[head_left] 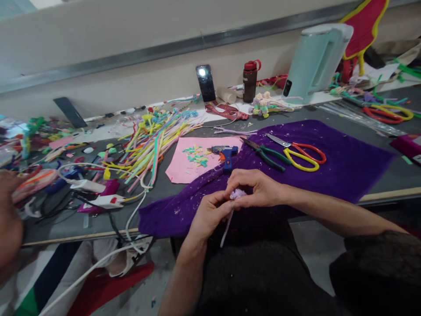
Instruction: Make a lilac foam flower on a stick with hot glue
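While pinched: lilac flower [237, 193].

A craft workshop is shown: a long grey table [329, 115] is strewn with coloured pipe cleaners [154, 140], a glue gun [226, 156], scissors [301, 153], pliers [265, 154] and purple felt [345, 162], with paper scraps scattered at left.

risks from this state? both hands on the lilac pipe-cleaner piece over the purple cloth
1. The lilac pipe-cleaner piece is pinched between left hand and right hand past the table edge; a slip likely drops it to the floor.
2. The glue gun lies just beyond the knuckles; a forward reach may hit its nozzle.
3. The scissors lie close by.
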{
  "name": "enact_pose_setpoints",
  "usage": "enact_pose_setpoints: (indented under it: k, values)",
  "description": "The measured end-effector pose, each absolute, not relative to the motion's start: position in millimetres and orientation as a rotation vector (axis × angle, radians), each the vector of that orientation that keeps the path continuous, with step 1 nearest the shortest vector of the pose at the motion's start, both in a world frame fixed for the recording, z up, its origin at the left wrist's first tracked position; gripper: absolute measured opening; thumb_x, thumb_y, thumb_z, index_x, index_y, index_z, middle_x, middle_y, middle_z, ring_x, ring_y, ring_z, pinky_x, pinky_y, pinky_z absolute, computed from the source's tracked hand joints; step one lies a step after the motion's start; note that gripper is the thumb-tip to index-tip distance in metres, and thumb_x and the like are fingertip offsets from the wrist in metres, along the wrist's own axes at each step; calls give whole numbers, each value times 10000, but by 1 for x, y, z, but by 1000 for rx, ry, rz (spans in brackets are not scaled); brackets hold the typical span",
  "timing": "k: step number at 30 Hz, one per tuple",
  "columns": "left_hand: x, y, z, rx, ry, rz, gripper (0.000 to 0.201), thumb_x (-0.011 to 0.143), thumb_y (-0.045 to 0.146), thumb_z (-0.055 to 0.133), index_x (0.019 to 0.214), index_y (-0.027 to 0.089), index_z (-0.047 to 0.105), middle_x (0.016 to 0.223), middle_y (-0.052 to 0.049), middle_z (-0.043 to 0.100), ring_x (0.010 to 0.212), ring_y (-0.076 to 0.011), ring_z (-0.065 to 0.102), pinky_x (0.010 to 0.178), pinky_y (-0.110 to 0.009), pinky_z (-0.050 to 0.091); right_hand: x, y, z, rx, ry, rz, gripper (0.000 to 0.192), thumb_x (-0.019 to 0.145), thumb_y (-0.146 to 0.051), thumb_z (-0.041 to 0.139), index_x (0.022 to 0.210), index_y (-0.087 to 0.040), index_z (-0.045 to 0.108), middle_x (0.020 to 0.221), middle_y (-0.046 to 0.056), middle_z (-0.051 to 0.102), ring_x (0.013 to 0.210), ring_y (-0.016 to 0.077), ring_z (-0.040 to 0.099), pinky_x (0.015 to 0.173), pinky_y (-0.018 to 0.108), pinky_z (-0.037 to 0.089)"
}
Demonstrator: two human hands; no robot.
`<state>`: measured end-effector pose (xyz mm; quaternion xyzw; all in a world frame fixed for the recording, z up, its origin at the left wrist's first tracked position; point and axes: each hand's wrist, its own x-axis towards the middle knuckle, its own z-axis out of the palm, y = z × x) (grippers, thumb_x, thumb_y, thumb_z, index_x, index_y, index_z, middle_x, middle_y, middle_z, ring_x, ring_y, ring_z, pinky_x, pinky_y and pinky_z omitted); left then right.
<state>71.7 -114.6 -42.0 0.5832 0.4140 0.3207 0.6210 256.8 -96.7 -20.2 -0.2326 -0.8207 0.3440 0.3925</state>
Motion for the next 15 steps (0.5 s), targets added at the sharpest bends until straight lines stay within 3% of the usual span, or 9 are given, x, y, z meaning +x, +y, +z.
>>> enact_pose_setpoints:
  k: [5, 11, 15]
  values:
    - [74, -115, -41, 1284, 966, 779, 256, 658, 358, 691, 662, 109, 631, 520, 14, 540, 407, -41, 367, 401, -183, 265, 256, -97, -18, -667, -2054, 971, 237, 718, -288, 679, 905, -150, 629, 839, 35, 596, 775, 135, 553, 702, 273, 453]
    - [73, -111, -44, 1142, 967, 836, 252, 685, 368, 658, 660, 122, 611, 524, 9, 563, 381, -33, 362, 368, -172, 238, 258, -93, -21, -782, -1693, 1424, 335, 834, -359, 519, 1085, -139, 553, 744, 2, 571, 563, 77, 533, 458, 176, 417]
    - [71, -109, -48, 1070, 959, 865, 240, 657, 350, 680, 660, 126, 595, 513, 9, 574, 369, -29, 361, 364, -166, 235, 259, -92, -22, -759, -1644, 1466, 318, 856, -350, 482, 1058, -122, 570, 634, -17, 547, 519, 75, 520, 436, 170, 402]
